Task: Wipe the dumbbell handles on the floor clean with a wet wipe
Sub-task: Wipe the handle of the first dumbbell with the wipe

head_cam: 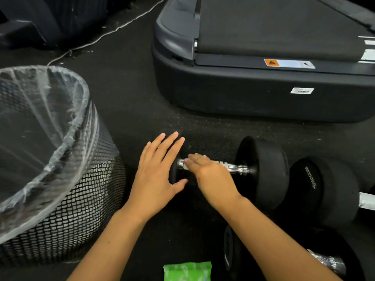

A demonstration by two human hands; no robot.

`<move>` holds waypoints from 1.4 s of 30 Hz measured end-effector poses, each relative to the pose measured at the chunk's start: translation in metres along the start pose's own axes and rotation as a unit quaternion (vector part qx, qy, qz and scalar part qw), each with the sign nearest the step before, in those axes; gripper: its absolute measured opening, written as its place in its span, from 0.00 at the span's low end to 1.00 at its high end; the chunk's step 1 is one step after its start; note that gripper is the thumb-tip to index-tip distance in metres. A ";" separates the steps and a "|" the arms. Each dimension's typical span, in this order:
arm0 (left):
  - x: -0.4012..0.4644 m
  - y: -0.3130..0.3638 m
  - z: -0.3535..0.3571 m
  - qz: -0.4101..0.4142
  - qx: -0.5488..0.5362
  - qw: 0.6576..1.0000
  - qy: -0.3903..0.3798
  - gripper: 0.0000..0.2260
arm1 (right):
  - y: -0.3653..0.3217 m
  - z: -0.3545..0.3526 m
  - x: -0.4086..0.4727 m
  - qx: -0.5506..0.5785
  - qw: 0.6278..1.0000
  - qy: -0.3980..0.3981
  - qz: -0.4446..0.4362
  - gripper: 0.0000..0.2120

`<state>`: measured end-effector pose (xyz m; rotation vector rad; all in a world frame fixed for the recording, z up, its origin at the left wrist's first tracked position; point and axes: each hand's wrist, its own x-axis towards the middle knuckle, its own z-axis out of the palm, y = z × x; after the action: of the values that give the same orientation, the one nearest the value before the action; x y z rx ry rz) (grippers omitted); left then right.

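Note:
A black dumbbell lies on the dark floor with its chrome handle (236, 168) running left to right and its right head (265, 171) standing free. My left hand (156, 175) rests flat on the left head (170, 132), fingers spread and holding nothing. My right hand (211, 176) lies over the left part of the handle and is blurred. A small white patch that looks like the wet wipe (182, 166) shows under its fingertips. A green pack of wipes (187, 270) lies at the bottom edge between my forearms.
A black mesh bin (67, 209) with a clear plastic liner stands close on the left. A treadmill base (263, 102) fills the back right. Two more dumbbells (324, 189) (326, 262) lie at the right. A thin cable (101, 36) runs across the floor behind.

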<state>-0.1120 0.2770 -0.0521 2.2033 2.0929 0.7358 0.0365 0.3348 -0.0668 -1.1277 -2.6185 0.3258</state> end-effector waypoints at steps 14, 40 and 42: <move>-0.001 0.001 -0.001 0.001 -0.004 1.000 -0.004 0.42 | 0.024 -0.016 -0.013 0.015 0.998 0.025 0.064 0.22; 0.014 0.079 0.029 -0.003 -0.331 0.936 0.116 0.14 | 0.025 -0.074 -0.057 0.202 0.946 0.233 0.098 0.15; 0.020 0.076 0.041 0.013 -0.283 0.948 0.146 0.11 | 0.034 -0.080 -0.055 0.132 0.949 0.256 0.126 0.16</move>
<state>-0.0269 0.3009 -0.0575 1.8876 1.6490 1.5181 0.1221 0.3255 -0.0110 -1.2519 -1.9234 0.3634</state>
